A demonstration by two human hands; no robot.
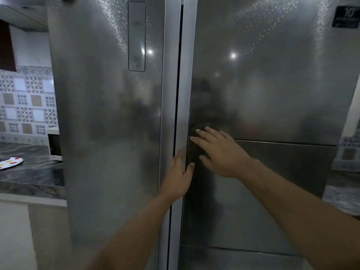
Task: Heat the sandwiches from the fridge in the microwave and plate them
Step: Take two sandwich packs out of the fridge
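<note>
Head camera view: a steel two-door fridge [263, 94] fills the frame, both doors shut. The left hand [178, 175] has fingers tucked into the centre seam. The right hand [218, 151] lies flat, fingers spread, on the right door. A plate [10, 162] sits on the counter [29, 172], far left, near a white microwave [54, 146].
</note>
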